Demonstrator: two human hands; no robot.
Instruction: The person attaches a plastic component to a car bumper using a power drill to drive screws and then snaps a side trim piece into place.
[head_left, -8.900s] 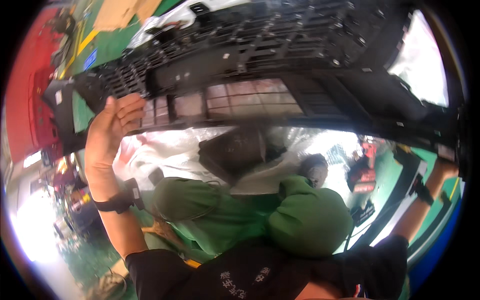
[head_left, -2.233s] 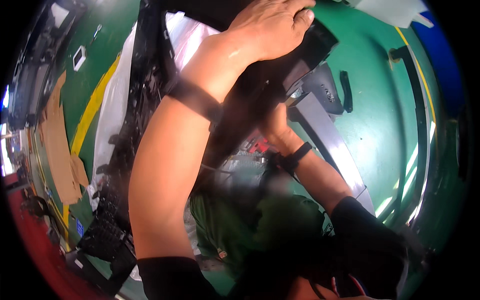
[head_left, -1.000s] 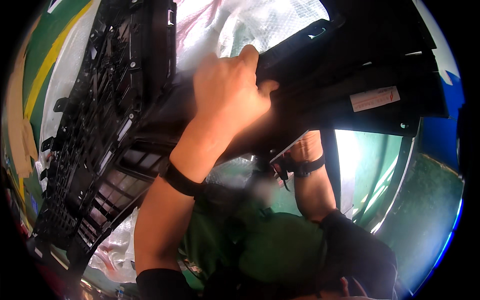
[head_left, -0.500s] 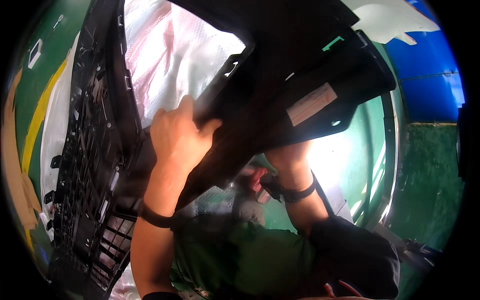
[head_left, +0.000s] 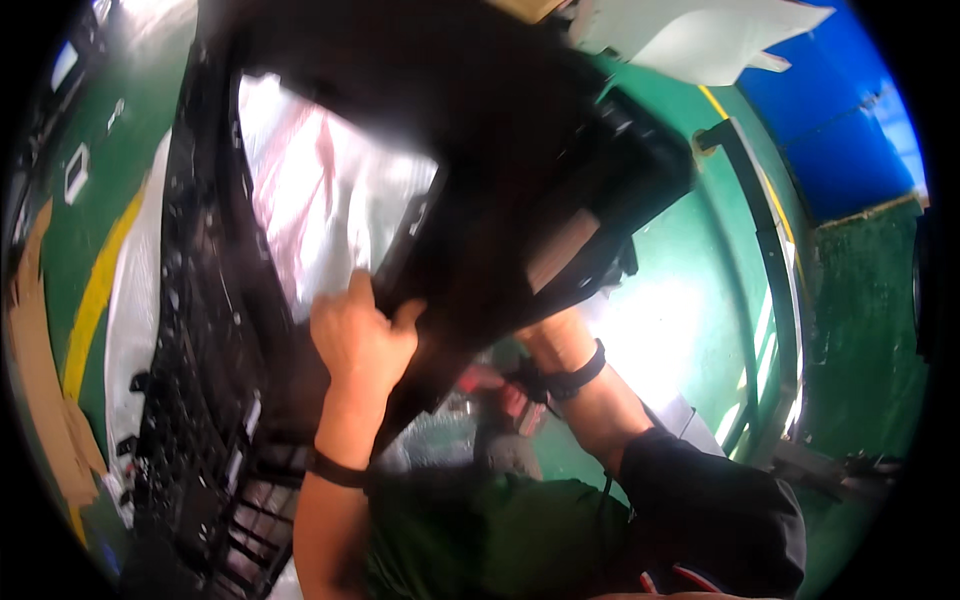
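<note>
A large black plastic car bumper [head_left: 480,190], with a wide opening and a pale label [head_left: 563,250], fills the upper middle of the head view, blurred by motion. My left hand [head_left: 362,335] is closed on its edge at the lower corner of the opening, thumb apart on the right. My right hand [head_left: 553,335] reaches under the bumper's lower right edge; its fingers are hidden behind the part. Along the left runs a black lattice grille section [head_left: 190,420], with several clips and tabs on its edge.
Through the opening shows translucent wrapping film [head_left: 335,200]. Flattened cardboard [head_left: 45,350] and a yellow floor line [head_left: 100,290] lie at left. A white panel [head_left: 690,35] stands at the far right, near a blue cabinet [head_left: 820,110]. A dark metal rail [head_left: 770,240] runs along the right.
The bumper's right end has swung left, uncovering more green floor and the rail. Both hands have shifted lower in view, my right also leftward. The view itself has turned somewhat.
</note>
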